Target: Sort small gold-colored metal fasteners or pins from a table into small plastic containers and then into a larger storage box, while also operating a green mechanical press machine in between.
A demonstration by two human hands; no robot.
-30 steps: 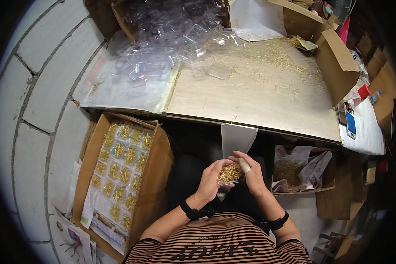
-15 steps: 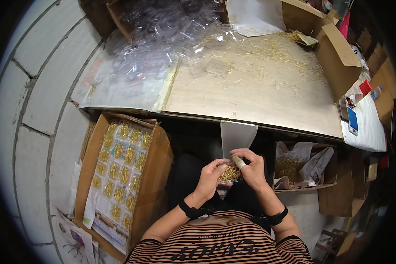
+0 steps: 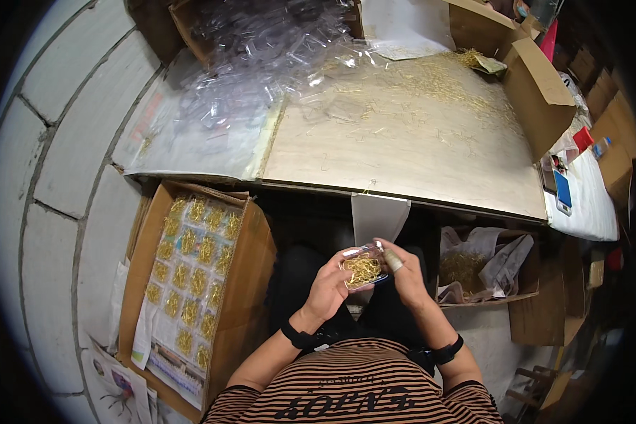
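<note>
In front of my lap, a small clear plastic box (image 3: 363,271) full of thin gold-coloured wire pins is tilted up toward me. My left hand (image 3: 328,288) grips its left side, the thumb lying over the pins. At the opposite edge, my right hand (image 3: 407,280) is closed on the box's upper right corner. A pale wrap covers one digit of that hand. Whether the box's lid is on cannot be made out. To the left, a cardboard carton (image 3: 251,265) holds rows of similar clear boxes (image 3: 198,283) with gold pins inside.
Ahead stands a wooden table (image 3: 403,155) strewn with loose gold pins. Empty clear cases (image 3: 254,71) are heaped at its far left. A cloth-lined carton (image 3: 526,288) of pins sits right of my knees. A blue device (image 3: 562,189) lies at the table's right end.
The box has tilted up and its pins show more fully. My right hand has shifted from over the box's top to its right edge, and my left thumb has moved lower across it.
</note>
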